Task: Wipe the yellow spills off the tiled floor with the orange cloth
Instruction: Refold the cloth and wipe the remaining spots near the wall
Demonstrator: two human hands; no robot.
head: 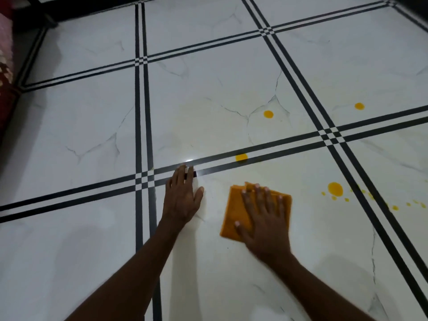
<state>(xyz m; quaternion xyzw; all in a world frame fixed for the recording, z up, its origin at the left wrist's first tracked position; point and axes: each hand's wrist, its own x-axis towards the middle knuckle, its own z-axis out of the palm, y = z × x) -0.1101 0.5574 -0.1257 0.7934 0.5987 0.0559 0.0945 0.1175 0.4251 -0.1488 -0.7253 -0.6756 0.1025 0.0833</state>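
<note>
My right hand (262, 218) lies flat with spread fingers on the folded orange cloth (234, 212), pressing it to the white tiled floor (92, 126). My left hand (183, 195) rests flat on the floor just left of the cloth, its fingertips on a black tile line. Yellow spills dot the floor: one spot (241, 157) on the line ahead of the cloth, one (268, 114) farther off, one (359, 106) at the far right. A bigger blob (335, 188) with several small drops trailing right lies to the right of the cloth.
Double black lines (143, 112) cross the white marble-look tiles in a grid. A red and pink patterned fabric (5, 54) sits at the left edge. A dark band (69, 5) runs along the far top of the floor.
</note>
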